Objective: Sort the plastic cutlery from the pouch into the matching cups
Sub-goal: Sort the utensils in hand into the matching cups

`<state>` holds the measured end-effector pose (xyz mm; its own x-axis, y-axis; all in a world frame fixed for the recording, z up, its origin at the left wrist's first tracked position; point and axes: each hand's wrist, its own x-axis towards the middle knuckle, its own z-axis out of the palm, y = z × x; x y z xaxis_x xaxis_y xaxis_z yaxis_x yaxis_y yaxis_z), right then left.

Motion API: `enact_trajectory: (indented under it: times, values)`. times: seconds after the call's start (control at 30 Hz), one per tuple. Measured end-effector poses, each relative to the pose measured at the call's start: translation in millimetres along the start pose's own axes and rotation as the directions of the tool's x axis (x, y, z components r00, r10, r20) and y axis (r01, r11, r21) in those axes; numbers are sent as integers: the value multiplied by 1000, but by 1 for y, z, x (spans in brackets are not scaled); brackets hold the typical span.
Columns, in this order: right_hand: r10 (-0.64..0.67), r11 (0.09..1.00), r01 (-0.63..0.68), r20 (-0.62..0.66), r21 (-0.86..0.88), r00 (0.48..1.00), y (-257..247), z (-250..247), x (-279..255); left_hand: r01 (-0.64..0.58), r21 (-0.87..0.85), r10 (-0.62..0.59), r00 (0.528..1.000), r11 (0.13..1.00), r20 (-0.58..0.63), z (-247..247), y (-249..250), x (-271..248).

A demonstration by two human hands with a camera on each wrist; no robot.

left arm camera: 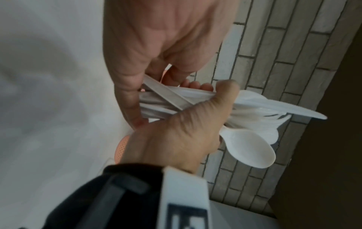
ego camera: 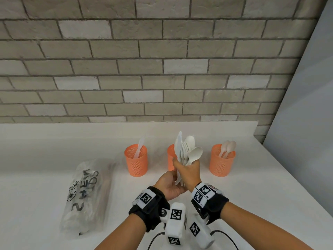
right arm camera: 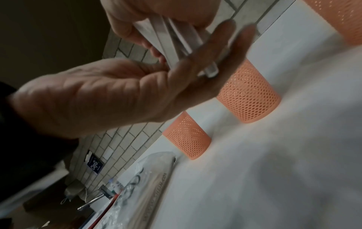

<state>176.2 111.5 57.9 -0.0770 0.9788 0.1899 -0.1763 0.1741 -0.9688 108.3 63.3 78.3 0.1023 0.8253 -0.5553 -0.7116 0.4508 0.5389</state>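
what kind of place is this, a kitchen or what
Probably a kitchen-style counter, perhaps a staged one: a white countertop set against a grey brick wall, with an orange mesh cup holding spoons and a clear plastic pouch lying on it.

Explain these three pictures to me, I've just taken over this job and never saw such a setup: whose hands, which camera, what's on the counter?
No machine here: a person works with bare hands, wearing a camera on the head and one on each wrist. The wide picture is from the head; the two close ones are from the wrists. On the white counter stand three orange cups: the left cup holds a knife, the right cup spoons, the middle cup is half hidden behind the hands. A plastic pouch lies to the left. The right hand grips a bundle of white cutlery upright. The left hand touches the handle ends; whether it pinches one is unclear.
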Motion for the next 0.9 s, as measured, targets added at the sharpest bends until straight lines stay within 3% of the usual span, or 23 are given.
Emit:
enact_trajectory:
  times: [0.27, 0.37, 0.47, 0.53, 0.67, 0.77, 0.9]
  values:
    - [159, 984, -155, 41, -82, 986, 18, -12, 24, -70, 103, 71, 997, 992, -13, 9, -2, 20]
    - [156, 979, -148, 50, -140, 986, 23, -17, 34, -76, 292, 94, 994, 953, -50, 5, -1, 25]
    - [142, 968, -130, 41, -214, 989, 27, -24, 45, -119, 507, 190, 978, 854, -90, 0, 6, 31]
    - [109, 956, -97, 28, -276, 994, 31, -27, 52, -228, 566, 336, 937, 792, -93, -3, 15, 35]
    - [76, 929, -49, 59, -367, 995, 35, -29, 55, -472, 614, 612, 791, 632, -22, -1, 32, 38]
    - [59, 912, -26, 67, -409, 996, 35, -24, 50, -527, 663, 691, 722, 531, 20, 4, 35, 42]
    - [49, 893, -3, 90, -451, 995, 40, -19, 49, -534, 702, 761, 649, 471, -16, 5, 38, 52]
